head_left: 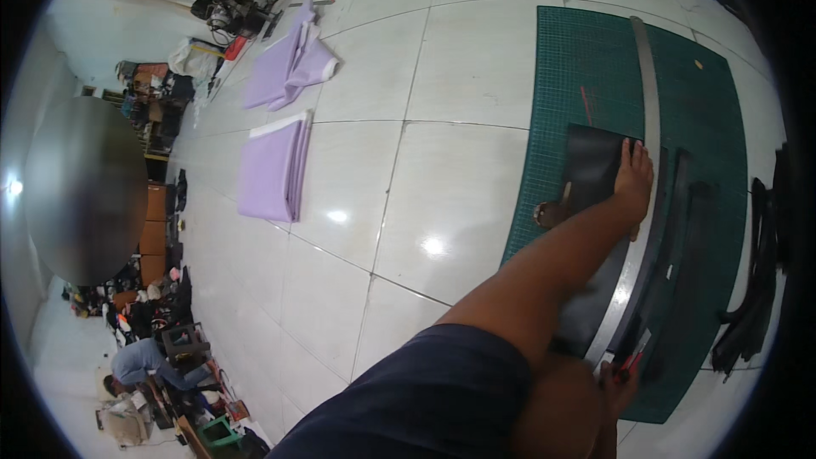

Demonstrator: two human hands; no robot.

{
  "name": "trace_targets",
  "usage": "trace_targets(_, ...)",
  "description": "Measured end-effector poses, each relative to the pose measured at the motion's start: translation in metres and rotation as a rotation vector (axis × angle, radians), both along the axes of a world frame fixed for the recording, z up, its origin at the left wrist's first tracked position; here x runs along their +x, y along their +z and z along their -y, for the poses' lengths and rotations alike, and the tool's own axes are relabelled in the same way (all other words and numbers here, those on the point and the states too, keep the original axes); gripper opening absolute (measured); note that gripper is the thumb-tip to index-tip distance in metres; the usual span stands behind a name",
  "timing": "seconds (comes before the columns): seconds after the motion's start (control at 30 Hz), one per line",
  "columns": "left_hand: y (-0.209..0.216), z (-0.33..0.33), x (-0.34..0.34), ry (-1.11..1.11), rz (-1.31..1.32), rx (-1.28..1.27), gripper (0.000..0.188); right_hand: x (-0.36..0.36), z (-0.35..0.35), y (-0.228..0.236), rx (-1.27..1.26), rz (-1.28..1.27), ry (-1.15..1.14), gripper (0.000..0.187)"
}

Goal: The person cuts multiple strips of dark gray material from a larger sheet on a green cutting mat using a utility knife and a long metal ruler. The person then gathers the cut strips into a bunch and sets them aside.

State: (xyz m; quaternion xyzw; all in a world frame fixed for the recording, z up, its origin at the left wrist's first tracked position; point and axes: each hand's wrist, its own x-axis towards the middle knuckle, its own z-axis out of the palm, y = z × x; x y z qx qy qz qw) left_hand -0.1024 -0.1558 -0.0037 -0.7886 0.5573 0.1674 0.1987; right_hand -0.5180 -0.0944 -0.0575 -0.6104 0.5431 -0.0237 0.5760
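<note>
A long metal ruler (650, 93) lies lengthwise over a black sheet of material (592, 161) on a green cutting mat (586, 51). My left hand (633, 183) is pressed flat on the ruler and the sheet's far end, its fingers stretched out. Close to the ruler's near end, my right hand (620, 387) grips a red utility knife (631, 362), its tip by the sheet's edge. My left forearm and dark sleeve hide part of the sheet. Narrow black strips (677, 195) lie right of the ruler.
Folded lilac cloth (274, 170) and a second, looser lilac piece (289, 68) lie on the white tiled floor (459, 187). Black strips (748, 289) are heaped right of the mat. At the far left, a person (140, 365) bends near a green stool (221, 432) and cluttered goods.
</note>
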Motion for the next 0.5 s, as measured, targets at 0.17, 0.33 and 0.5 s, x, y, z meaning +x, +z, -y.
trace_targets(0.17, 0.008, 0.015, -0.014, -0.033, 0.078, 0.042, 0.121, -0.036, 0.001, -0.031, -0.142, 0.158, -0.033, 0.039)
trace_targets(0.33, -0.011, -0.003, 0.017, -0.031, -0.044, -0.040, 0.128, -0.008, 0.019, 0.020, -0.321, 0.004, -0.070, 0.042)
trace_targets(0.5, 0.004, 0.010, -0.008, 0.009, -0.027, 0.077, 0.162, 0.043, 0.058, 0.070, -0.338, 0.042, -0.145, 0.049)
